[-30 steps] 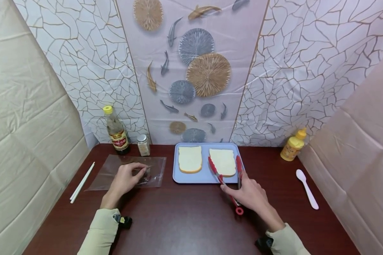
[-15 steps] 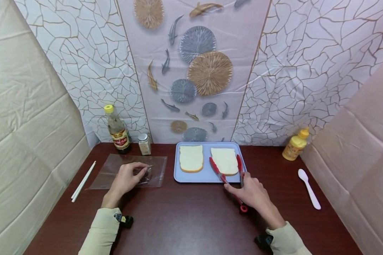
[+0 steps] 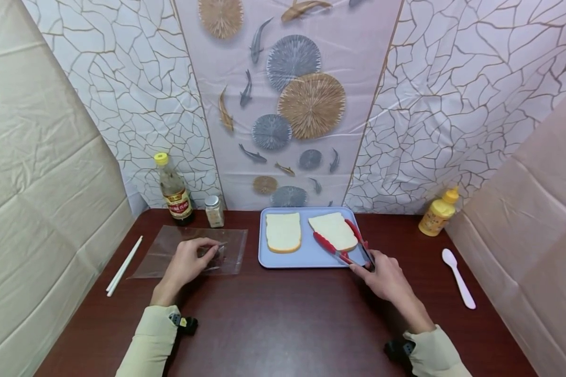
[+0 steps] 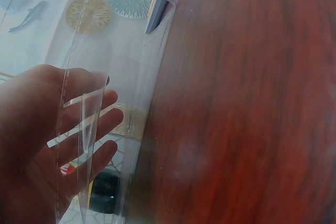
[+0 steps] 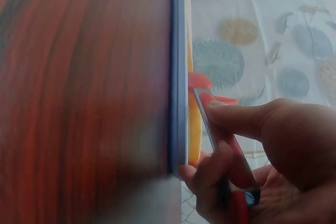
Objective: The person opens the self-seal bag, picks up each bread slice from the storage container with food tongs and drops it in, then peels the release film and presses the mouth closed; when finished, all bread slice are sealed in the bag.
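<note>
In the head view, my left hand (image 3: 188,264) pinches a clear plastic bag (image 3: 156,260) at its right part; in the left wrist view the bag's film (image 4: 139,51) stands raised in front of the fingers. My right hand (image 3: 388,275) grips red-tipped tongs (image 3: 326,244), their arms spread on either side of the right bread slice (image 3: 332,230). That slice lies turned at an angle on a light blue tray (image 3: 306,260). Beside it, the left bread slice (image 3: 283,230) lies straight. The right wrist view shows thumb and fingers around the tongs (image 5: 239,166), close by the tray's edge.
A sauce bottle (image 3: 176,196) and a shaker jar (image 3: 214,212) stand at the back left, with white chopsticks (image 3: 124,266) at the left edge. At the right are a yellow squeeze bottle (image 3: 436,213) and a white spoon (image 3: 458,278). Patterned cloth (image 3: 306,173) backs the table.
My right hand has moved the tongs rightward and tilted them, and the right bread slice has turned and shifted slightly right on the tray. The left hand stays at the bag.
</note>
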The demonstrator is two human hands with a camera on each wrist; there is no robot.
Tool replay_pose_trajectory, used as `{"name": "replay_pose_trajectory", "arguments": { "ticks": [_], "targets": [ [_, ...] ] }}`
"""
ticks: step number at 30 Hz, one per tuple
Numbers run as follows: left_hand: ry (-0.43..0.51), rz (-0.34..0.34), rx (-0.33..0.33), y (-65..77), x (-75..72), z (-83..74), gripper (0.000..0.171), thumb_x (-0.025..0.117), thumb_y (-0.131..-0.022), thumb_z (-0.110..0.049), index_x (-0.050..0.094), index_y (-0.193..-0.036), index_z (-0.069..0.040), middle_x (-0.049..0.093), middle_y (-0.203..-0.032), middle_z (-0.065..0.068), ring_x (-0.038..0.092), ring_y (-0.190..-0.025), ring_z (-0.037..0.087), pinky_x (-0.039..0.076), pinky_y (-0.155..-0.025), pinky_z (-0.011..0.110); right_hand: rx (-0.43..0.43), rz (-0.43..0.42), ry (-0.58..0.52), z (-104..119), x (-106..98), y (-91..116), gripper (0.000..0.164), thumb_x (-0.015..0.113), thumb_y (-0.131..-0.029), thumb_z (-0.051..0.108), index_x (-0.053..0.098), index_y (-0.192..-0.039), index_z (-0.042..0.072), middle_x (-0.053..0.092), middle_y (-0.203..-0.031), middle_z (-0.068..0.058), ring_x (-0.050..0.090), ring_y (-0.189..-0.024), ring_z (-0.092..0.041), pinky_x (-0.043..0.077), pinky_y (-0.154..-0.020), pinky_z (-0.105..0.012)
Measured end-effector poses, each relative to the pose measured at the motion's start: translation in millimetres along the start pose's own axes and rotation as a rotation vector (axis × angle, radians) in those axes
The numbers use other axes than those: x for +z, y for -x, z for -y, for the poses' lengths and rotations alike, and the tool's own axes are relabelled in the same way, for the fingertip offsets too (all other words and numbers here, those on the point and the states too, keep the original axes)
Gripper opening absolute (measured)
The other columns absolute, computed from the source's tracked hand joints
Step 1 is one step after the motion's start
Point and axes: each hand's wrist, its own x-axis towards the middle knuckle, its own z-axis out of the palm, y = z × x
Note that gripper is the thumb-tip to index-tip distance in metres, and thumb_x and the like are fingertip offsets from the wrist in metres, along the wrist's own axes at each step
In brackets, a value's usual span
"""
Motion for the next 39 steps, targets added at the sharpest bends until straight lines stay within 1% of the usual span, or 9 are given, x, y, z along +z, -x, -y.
{"name": "replay_pose_trajectory", "arguments": {
  "ticks": [4,8,14,18,23,25,28,33,39],
  "targets": [
    [0.009,0.008,0.004,-1.6,0.5,-2.1,0.015,0.076,-0.103,-0.019,0.084,-0.114,-0.014,0.084,-0.113,0.007,0.079,-0.106,0.025,0.063,-0.094,0.053,-0.061,-0.043,0.028,-8.1,-4.8,0.2,0.08,0.075,-0.102,0.041,0.047,-0.153,-0.014,0.068,-0.131,-0.03,0.064,-0.108,-0.035,0.059,-0.093,-0.055],
    [0.008,-0.003,0.0,-0.4,0.7,-1.1,0.014,0.077,-0.102,-0.018,0.084,-0.114,-0.015,0.084,-0.112,0.006,0.079,-0.106,0.026,0.062,-0.095,0.053,-0.178,-0.073,0.028,-17.9,-6.7,-2.0,0.075,0.075,-0.103,0.039,0.049,-0.154,-0.008,0.068,-0.137,-0.028,0.066,-0.116,-0.038,0.057,-0.1,-0.061],
    [0.011,-0.004,-0.001,0.4,0.2,0.6,0.015,0.076,-0.103,-0.018,0.084,-0.115,-0.016,0.083,-0.114,0.006,0.079,-0.107,0.025,0.062,-0.095,0.053,-0.271,-0.087,0.0,-25.0,-5.0,-7.4,0.075,0.074,-0.103,0.047,0.051,-0.157,0.001,0.064,-0.146,-0.025,0.064,-0.119,-0.037,0.055,-0.1,-0.058],
    [0.01,-0.01,0.007,-0.7,0.9,1.2,0.016,0.076,-0.103,-0.018,0.084,-0.116,-0.015,0.083,-0.114,0.005,0.079,-0.108,0.025,0.063,-0.095,0.052,-0.335,-0.114,-0.035,-21.4,-0.4,-10.6,0.072,0.075,-0.102,0.045,0.053,-0.157,0.004,0.068,-0.144,-0.022,0.067,-0.117,-0.033,0.055,-0.101,-0.057],
    [0.009,-0.026,0.014,-0.2,0.9,1.2,0.017,0.077,-0.102,-0.017,0.084,-0.117,-0.013,0.083,-0.115,0.006,0.079,-0.108,0.025,0.063,-0.094,0.051,-0.432,-0.078,-0.076,-2.5,9.7,-15.9,0.067,0.077,-0.102,0.043,0.055,-0.158,0.012,0.075,-0.129,-0.012,0.067,-0.106,-0.022,0.056,-0.091,-0.042],
    [0.012,-0.034,0.014,0.0,0.8,1.2,0.017,0.077,-0.102,-0.018,0.084,-0.117,-0.013,0.083,-0.115,0.007,0.079,-0.108,0.024,0.064,-0.094,0.051,-0.459,-0.046,-0.082,8.6,14.3,-18.3,0.068,0.076,-0.102,0.045,0.054,-0.159,0.014,0.074,-0.13,-0.009,0.066,-0.106,-0.02,0.055,-0.09,-0.039],
    [0.016,-0.05,0.017,-0.1,0.5,1.0,0.017,0.076,-0.103,-0.019,0.084,-0.117,-0.013,0.083,-0.116,0.007,0.079,-0.108,0.024,0.064,-0.093,0.051,-0.509,-0.004,-0.081,25.6,22.0,-22.6,0.069,0.075,-0.102,0.046,0.054,-0.159,0.012,0.073,-0.135,-0.01,0.068,-0.109,-0.024,0.057,-0.093,-0.043],
    [0.015,-0.1,0.044,-0.3,0.3,1.2,0.018,0.076,-0.103,-0.018,0.084,-0.118,-0.013,0.083,-0.117,0.008,0.079,-0.11,0.026,0.063,-0.094,0.052,-0.592,0.038,-0.031,49.5,35.4,-28.4,0.072,0.074,-0.103,0.045,0.052,-0.16,0.008,0.071,-0.145,-0.012,0.069,-0.128,-0.028,0.057,-0.105,-0.053],
    [0.028,-0.172,0.104,-1.2,0.0,3.9,0.02,0.075,-0.103,-0.013,0.082,-0.12,-0.008,0.08,-0.127,0.012,0.076,-0.12,0.031,0.062,-0.099,0.054,-0.665,0.059,0.032,69.2,47.2,-32.4,0.071,0.075,-0.102,0.045,0.054,-0.159,0.008,0.069,-0.148,-0.011,0.068,-0.135,-0.029,0.056,-0.11,-0.053]
  ]
}}
